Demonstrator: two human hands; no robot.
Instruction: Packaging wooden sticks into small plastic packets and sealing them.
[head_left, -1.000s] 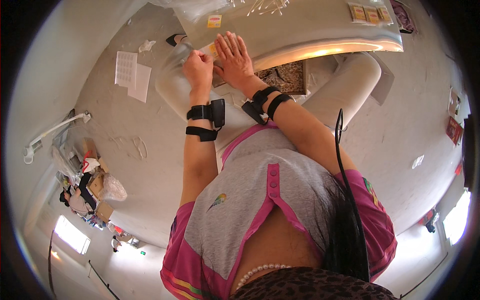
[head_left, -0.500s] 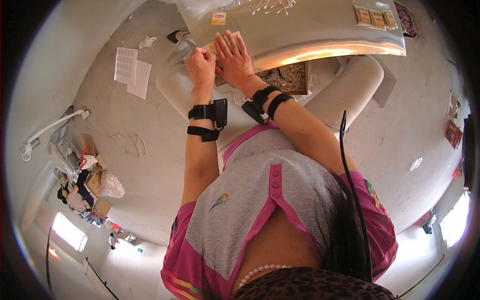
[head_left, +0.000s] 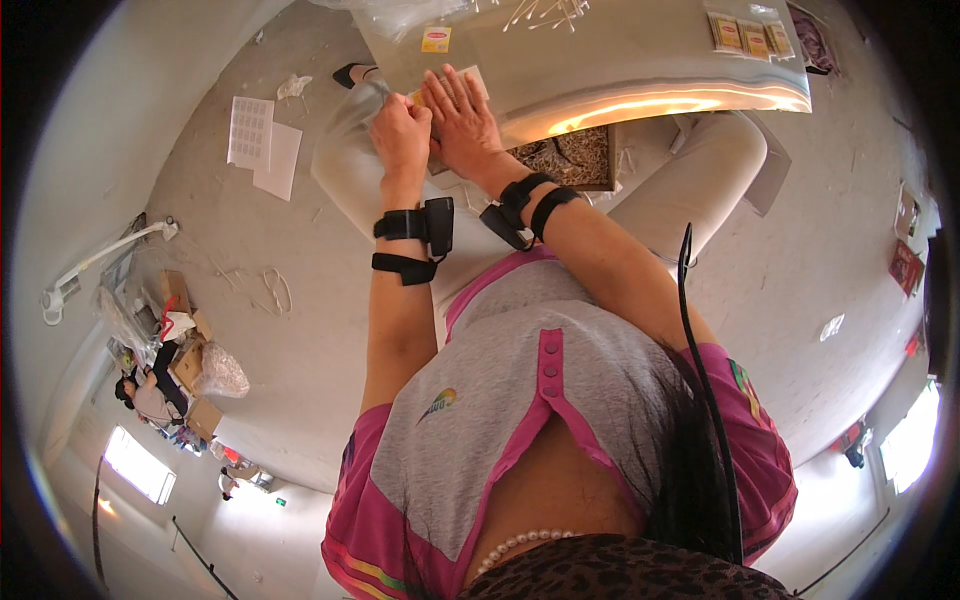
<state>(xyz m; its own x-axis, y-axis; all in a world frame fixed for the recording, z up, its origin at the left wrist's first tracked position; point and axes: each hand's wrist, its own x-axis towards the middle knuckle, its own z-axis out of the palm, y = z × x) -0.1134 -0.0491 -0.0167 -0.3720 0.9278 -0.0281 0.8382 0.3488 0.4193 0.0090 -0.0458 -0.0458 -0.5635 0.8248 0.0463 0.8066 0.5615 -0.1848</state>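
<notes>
My left hand (head_left: 402, 138) is closed in a loose fist at the near left corner of the table (head_left: 620, 75). Whatever its fingers pinch is hidden. Close beside it, my right hand (head_left: 463, 125) lies flat with fingers stretched over a small clear packet (head_left: 478, 80) with a yellowish part. Most of that packet is under the hand. A small yellow and white card (head_left: 436, 40) lies just beyond the fingertips.
White cotton swabs (head_left: 545, 12) lie at the table's far side. Several yellow-labelled packets (head_left: 752, 36) rest at the right. Below the table's edge is a box (head_left: 600, 160) of small brownish pieces. Paper sheets (head_left: 250, 133) lie on the floor at left.
My right hand has slid slightly left and toward me over the packet, uncovering more of its right edge. My left hand stays nearly still.
</notes>
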